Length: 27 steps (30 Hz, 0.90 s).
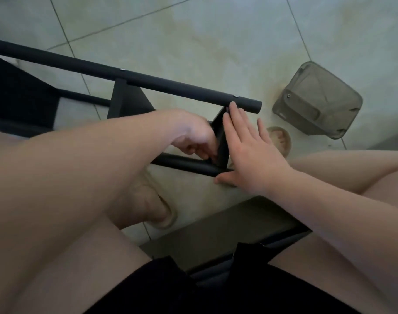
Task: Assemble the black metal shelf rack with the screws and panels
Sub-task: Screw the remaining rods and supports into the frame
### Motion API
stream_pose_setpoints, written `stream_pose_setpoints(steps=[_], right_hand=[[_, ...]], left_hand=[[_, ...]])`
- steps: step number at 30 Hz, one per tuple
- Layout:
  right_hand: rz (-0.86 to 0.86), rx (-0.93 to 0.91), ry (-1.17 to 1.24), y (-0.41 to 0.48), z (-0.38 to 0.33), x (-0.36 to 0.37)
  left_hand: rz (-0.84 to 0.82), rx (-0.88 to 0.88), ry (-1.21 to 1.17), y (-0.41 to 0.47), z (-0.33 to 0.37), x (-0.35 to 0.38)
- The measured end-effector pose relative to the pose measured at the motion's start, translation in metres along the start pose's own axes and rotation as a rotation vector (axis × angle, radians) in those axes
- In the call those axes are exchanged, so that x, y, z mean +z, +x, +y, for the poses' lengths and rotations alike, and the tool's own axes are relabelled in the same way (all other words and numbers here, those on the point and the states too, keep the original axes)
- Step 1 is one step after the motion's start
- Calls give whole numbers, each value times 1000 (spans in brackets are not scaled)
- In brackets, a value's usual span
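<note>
The black metal rack lies on its side on the tiled floor. Its upper tube [148, 80] runs from far left to an open end at centre right. A lower tube [184, 165] runs beneath my hands. A black end panel [220, 137] stands between the two tubes. My right hand [250, 152] lies flat and open against that panel's outer face, fingers pointing up to the upper tube and thumb under the lower tube. My left hand [193, 137] is curled at the panel's inner side near the lower tube; what its fingertips pinch is hidden.
A translucent grey plastic box [318, 100] lies tipped on the floor at right. Two more panels [130, 100] sit along the rack at left. My bare knees and beige slippers [164, 214] flank the work; a dark stool edge [216, 234] is below.
</note>
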State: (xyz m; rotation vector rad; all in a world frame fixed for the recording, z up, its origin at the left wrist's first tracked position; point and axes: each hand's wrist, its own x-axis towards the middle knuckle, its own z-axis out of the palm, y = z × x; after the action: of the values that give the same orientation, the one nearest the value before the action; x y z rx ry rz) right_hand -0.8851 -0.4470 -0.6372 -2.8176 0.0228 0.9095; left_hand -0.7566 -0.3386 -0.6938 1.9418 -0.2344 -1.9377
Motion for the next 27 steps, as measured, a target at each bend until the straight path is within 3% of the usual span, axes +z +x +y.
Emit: stream_pose_setpoints(steps=[3, 14, 27], right_hand=[[11, -3, -2, -1, 0, 1], [34, -8, 17, 0, -3, -3], [10, 18, 6, 0, -10, -6]], left_hand=[[-113, -36, 52, 10, 3, 2], [-248, -97, 42, 15, 3, -10], [-222, -89, -84, 14, -3, -4]])
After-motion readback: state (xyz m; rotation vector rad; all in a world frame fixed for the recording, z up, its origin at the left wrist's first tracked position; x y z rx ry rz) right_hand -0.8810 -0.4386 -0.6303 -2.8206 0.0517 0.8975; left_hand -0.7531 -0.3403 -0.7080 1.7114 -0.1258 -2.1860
